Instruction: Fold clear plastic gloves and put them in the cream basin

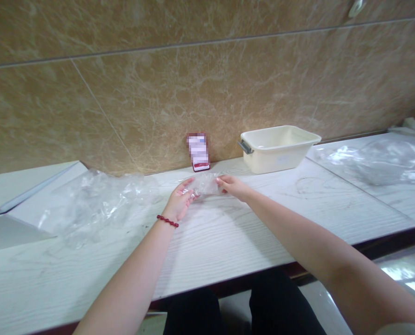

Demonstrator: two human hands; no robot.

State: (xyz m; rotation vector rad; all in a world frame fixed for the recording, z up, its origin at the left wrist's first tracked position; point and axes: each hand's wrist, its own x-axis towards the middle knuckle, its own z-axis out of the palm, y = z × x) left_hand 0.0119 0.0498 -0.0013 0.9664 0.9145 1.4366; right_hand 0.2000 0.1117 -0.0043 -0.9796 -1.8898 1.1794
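Between my two hands, just above the white wood-grain table (207,251), is a crinkled clear plastic bag (205,183). My left hand (182,199), below which a red bead bracelet (167,221) circles the wrist, has its fingers and thumb around the bag's left end. At the right end, my right hand (230,185) pinches the plastic between thumb and fingertips. Whether anything lies inside the bag I cannot make out. Right behind the hands, a phone (199,152) with a blurred screen leans upright against the wall.
A cream plastic bin (279,156) with a grey handle stands right of the phone. Crumpled clear plastic bags (103,200) lie on the left beside a white box (22,195). More clear plastic (382,158) spreads on the far right. A marbled tile wall (179,93) bounds the table's back.
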